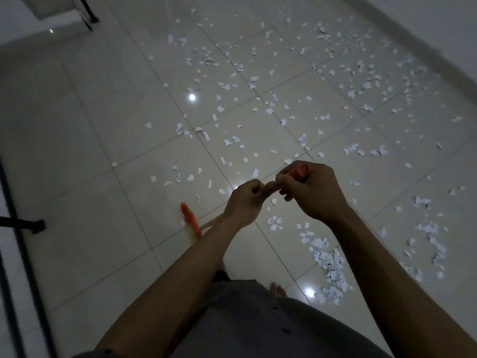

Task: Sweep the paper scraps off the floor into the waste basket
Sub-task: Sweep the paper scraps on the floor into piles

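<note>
Legs [24, 224] of dark furniture are seen along the left edge of the frame, on a pale tiled floor [85, 140]. Left of centre, low in the frame, the blurred orange head of a broom [190, 223] is set on the tiles. Its thin shaft is gripped at centre by the left hand [244, 202], fingers curled. The orange top end is gripped by the right hand [307, 192] just beside it, the two hands touching. White paper scraps [254, 78] are scattered across the centre and upper right. A denser heap [326, 257] is gathered at lower right, near a bare foot [278, 289].
</note>
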